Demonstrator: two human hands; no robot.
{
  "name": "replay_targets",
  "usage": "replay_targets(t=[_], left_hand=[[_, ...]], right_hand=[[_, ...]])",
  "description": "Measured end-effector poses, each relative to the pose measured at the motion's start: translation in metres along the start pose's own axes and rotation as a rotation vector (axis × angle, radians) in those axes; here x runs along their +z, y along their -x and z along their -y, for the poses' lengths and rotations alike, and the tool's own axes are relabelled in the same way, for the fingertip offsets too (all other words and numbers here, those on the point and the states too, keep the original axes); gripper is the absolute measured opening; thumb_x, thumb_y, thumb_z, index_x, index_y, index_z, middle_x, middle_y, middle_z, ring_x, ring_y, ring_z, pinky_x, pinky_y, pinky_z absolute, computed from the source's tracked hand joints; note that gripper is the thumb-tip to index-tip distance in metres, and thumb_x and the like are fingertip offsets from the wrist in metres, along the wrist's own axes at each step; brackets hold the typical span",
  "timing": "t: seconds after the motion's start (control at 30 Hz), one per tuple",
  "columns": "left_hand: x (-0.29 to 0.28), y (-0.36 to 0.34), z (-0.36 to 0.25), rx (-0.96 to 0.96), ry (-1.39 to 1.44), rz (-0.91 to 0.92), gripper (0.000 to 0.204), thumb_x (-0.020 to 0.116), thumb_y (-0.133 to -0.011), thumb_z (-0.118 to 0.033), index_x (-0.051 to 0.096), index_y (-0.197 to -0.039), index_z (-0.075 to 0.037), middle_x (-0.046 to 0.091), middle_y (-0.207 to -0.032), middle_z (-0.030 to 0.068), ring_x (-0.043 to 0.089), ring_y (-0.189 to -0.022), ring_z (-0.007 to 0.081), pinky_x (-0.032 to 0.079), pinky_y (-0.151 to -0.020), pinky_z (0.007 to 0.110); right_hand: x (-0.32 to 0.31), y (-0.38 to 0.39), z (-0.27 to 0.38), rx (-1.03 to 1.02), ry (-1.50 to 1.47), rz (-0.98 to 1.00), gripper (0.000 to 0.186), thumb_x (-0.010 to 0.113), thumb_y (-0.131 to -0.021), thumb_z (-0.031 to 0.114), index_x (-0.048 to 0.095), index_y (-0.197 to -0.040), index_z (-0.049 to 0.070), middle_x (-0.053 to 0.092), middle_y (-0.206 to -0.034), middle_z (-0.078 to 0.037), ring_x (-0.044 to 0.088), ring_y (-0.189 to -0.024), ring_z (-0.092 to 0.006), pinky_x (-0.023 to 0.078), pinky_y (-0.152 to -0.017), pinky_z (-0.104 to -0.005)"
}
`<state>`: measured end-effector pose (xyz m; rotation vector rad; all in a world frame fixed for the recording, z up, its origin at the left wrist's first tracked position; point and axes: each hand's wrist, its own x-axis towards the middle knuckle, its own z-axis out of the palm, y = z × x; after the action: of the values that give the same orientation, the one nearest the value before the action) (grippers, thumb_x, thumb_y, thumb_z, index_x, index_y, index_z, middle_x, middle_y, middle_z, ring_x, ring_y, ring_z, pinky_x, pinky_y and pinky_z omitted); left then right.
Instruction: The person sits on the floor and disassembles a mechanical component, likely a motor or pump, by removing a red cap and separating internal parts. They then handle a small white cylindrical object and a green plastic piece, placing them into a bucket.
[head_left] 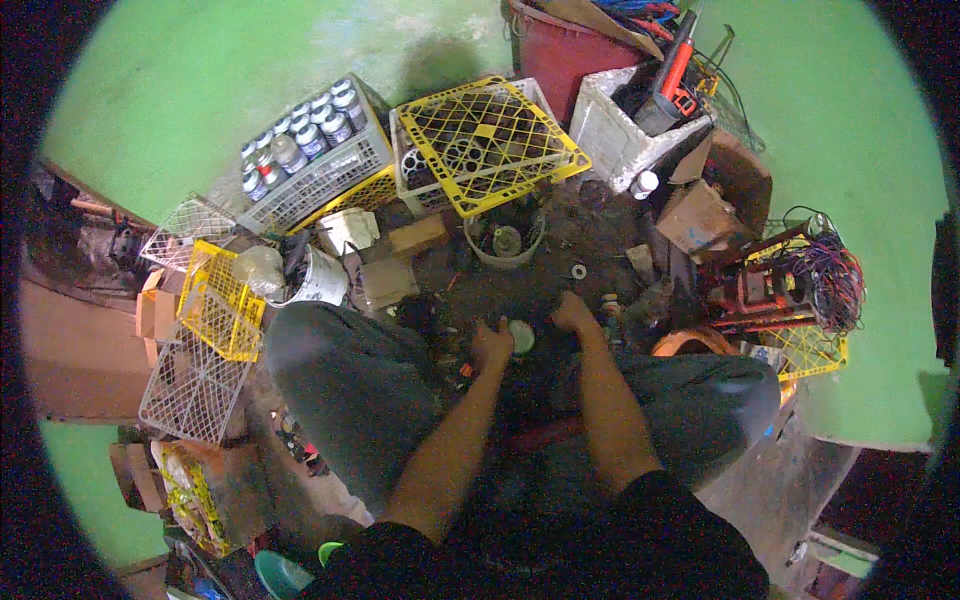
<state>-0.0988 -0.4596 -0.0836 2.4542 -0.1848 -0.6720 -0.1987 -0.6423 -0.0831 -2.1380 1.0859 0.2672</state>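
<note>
My left hand is closed, with a pale round disc-like piece at its fingers; its exact kind is too small to tell. My right hand is closed a little to the right, and what it pinches, if anything, is hidden in the dark. Both hands are low between my bent knees. Just beyond them lies a small white ring on the dirty floor. Farther off stands a white bucket with dark scrap and a round part inside. Small bottle-like containers stand right of my right hand.
A grey crate of cans stands far left, beside a crate under a yellow plastic grid. A red tub and white foam box stand at the back. Tangled wires hang right; a white bucket stands left.
</note>
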Motion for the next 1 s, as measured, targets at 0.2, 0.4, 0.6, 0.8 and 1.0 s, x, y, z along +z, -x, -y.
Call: replay_targets(t=[0.2,0.4,0.6,0.8,1.0], left_hand=[[-0.015,-0.013,-0.043,0.298,0.057,-0.067,0.061,0.067,-0.088,-0.036,0.053,-0.131,0.004,0.058,-0.126,0.0293,0.056,-0.117,0.0435,0.043,-0.101,0.049],[0.017,-0.039,-0.013,0.297,0.051,-0.093,0.066,0.064,-0.089,-0.038,0.046,-0.138,0.002,0.045,-0.142,0.0249,0.041,-0.134,0.0407,0.03,-0.112,0.055],[0.005,-0.006,-0.049,0.382,0.001,-0.142,0.06,0.061,-0.09,-0.037,0.048,-0.139,-0.006,0.044,-0.146,0.0197,0.036,-0.137,0.0412,0.021,-0.114,0.06],[-0.024,-0.003,-0.074,0.599,0.032,-0.034,0.056,0.062,-0.09,-0.036,0.05,-0.138,-0.01,0.045,-0.146,0.0156,0.027,-0.143,0.0394,0.018,-0.113,0.065],[-0.02,0.015,-0.116,0.602,-0.152,0.069,0.051,0.061,-0.09,-0.036,0.054,-0.134,-0.011,0.046,-0.147,0.0109,0.023,-0.145,0.0389,0.017,-0.114,0.065]], right_hand=[[-0.031,0.034,0.017,0.027,-0.211,-0.286,0.05,0.069,-0.085,0.03,0.06,-0.125,0.001,0.062,-0.123,-0.024,0.058,-0.116,-0.0391,0.046,-0.099,-0.0455],[-0.034,0.054,0.02,0.081,-0.256,-0.451,0.043,0.067,-0.088,0.029,0.064,-0.119,-0.001,0.068,-0.109,-0.023,0.065,-0.104,-0.0354,0.049,-0.093,-0.0453],[-0.012,0.019,-0.051,0.163,-0.174,-0.704,0.037,0.067,-0.086,0.026,0.068,-0.111,-0.001,0.071,-0.1,-0.02,0.067,-0.096,-0.0364,0.051,-0.086,-0.0442],[0.02,-0.014,-0.048,0.175,-0.067,-0.671,0.036,0.071,-0.082,0.022,0.068,-0.111,0.001,0.069,-0.106,-0.02,0.066,-0.099,-0.0372,0.051,-0.087,-0.0423],[0.032,-0.044,-0.072,0.183,-0.323,-0.608,0.05,0.076,-0.077,0.019,0.062,-0.123,0.003,0.06,-0.125,-0.023,0.057,-0.115,-0.0406,0.047,-0.097,-0.0475]])
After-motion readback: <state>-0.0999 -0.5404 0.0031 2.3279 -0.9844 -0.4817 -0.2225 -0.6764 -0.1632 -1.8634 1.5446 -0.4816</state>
